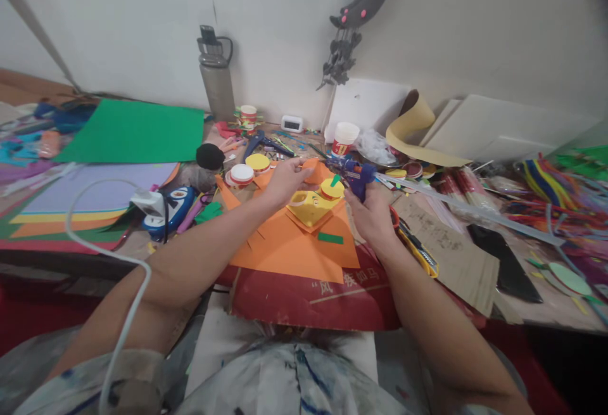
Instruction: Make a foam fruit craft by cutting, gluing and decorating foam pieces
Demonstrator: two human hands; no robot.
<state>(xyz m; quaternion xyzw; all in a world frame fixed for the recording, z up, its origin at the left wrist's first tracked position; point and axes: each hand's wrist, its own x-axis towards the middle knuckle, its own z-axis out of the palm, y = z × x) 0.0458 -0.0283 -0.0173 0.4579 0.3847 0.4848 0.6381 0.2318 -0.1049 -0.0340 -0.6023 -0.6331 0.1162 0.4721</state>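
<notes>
My left hand (pixel 286 182) pinches a small folded orange paper piece (pixel 312 170) above the middle of the work area. My right hand (pixel 374 212) is wrapped round a blue glue gun (pixel 356 177), its nozzle pointing left at that orange piece; I cannot tell whether they touch. A long translucent glue stick (pixel 456 201) sticks out of the gun's back to the right. Below the hands lies a yellow paper shape (pixel 311 211), with a yellow disc (pixel 327 189) bearing a green tab beside it. Orange sheets (pixel 289 253) and a green strip (pixel 330 238) lie underneath, on a red board (pixel 285 301).
Coloured paper (pixel 95 193) and a green sheet (pixel 142 130) lie left, near a white cable (pixel 71 212). A grey bottle (pixel 216 79) stands against the wall. To the right are a yellow utility knife (pixel 420 253), brown cardboard (pixel 446 244) and a black phone (pixel 503 263).
</notes>
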